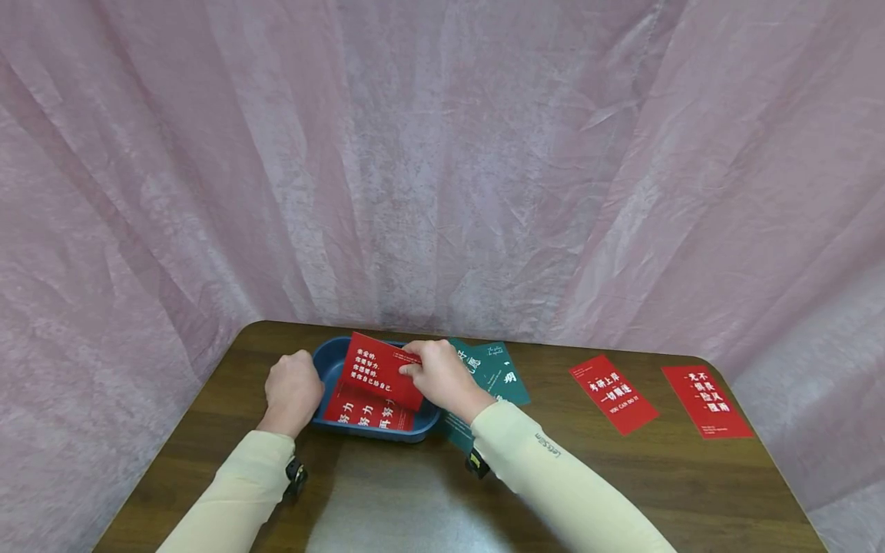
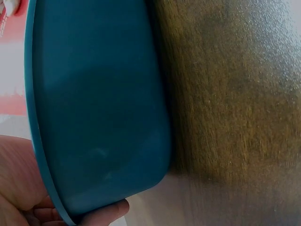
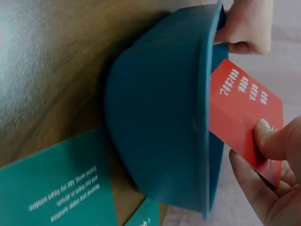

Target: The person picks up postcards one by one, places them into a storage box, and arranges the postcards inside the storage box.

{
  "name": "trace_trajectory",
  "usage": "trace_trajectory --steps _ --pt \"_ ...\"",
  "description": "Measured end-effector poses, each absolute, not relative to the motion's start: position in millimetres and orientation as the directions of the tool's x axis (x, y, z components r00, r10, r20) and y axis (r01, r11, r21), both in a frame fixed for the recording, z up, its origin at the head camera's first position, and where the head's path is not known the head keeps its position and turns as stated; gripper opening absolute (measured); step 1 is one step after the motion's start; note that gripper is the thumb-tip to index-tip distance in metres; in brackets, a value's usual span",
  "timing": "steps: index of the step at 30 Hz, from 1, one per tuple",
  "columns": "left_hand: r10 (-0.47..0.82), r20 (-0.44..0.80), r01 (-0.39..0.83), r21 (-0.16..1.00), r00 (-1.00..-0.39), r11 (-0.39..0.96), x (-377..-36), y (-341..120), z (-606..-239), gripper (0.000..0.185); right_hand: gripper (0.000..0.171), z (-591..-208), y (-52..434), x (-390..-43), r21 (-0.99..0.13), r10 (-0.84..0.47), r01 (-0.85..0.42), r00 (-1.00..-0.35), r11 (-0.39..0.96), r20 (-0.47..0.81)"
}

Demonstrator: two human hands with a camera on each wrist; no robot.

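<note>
A blue plastic basin [image 1: 408,436] stands at the back left of the table, another red card [image 1: 337,405] with white characters lying inside. My left hand [image 1: 293,390] grips its left end; in the left wrist view a finger curls under the basin's wall [image 2: 99,103] and the palm sits at the rim. My right hand [image 1: 449,376] pinches a red card [image 1: 376,367] with white writing by its right edge, thumb on the printed face. In the right wrist view that card [image 3: 242,106] is tilted over the basin's rim, its lower corner overlapping the opening.
Green cards [image 1: 510,376] lie overlapping just right of the basin, partly behind my right hand and wrist. Further right on the wooden table [image 1: 553,476] are a red card [image 1: 614,394] and another red card [image 1: 707,403] by the right edge. A pink curtain [image 1: 442,169] hangs behind.
</note>
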State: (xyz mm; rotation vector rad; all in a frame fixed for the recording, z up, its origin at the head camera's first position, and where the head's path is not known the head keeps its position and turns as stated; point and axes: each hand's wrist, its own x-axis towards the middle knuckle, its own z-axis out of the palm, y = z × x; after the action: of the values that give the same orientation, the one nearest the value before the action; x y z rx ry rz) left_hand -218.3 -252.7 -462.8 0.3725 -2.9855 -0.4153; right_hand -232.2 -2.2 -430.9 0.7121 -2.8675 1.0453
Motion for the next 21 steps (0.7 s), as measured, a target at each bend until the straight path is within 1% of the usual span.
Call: trace_trajectory --steps 7,21 --pt "-0.262 0.071 -0.232 0.281 -0.963 0.931 -217.3 -252.5 -462.2 0.027 0.035 -438.6 -15.7 -235.0 -0.584 -0.437 -0.428 -0.889 0.69 0.136" --pt "-0.254 0.064 -0.227 0.287 -0.965 0.931 -216.0 -251.1 -461.4 0.029 0.039 -454.4 -30.8 -231.6 -0.579 -0.487 -0.413 -0.873 0.703 0.032"
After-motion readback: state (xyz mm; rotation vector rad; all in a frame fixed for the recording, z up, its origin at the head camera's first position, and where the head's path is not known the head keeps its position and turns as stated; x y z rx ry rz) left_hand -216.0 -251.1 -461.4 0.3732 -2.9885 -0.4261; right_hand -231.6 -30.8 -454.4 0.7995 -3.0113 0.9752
